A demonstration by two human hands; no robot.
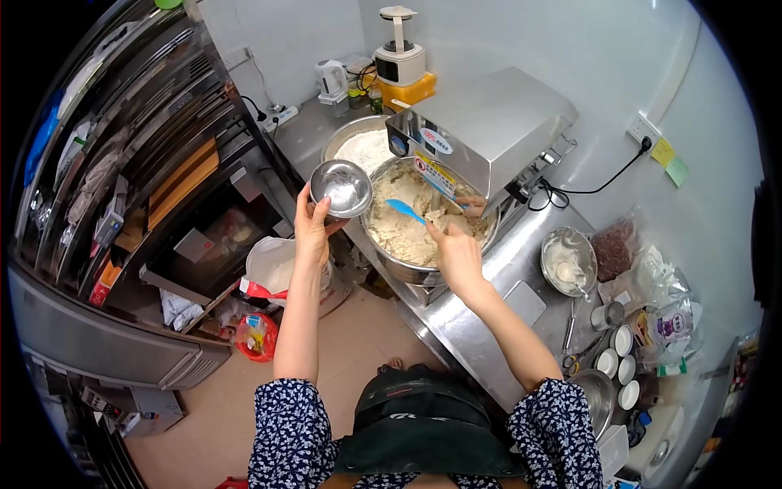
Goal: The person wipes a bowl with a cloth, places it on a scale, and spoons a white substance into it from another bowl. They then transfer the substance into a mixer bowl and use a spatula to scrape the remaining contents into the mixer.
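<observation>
My left hand grips a small round metal bowl, tilted so that its shiny inside faces me; it looks bare within. My right hand is closed around the handle of a blue spatula. The spatula's blade is over the pale, lumpy dough in a large steel mixing bowl. That bowl sits under the head of a steel dough mixer, which hides its back right part. Behind it stands another metal bowl of white flour.
A white sack stands on the floor at left, by a tray rack. On the steel counter are a bowl with white residue, a whisk, several white cups and bags. A power cord hangs by the wall.
</observation>
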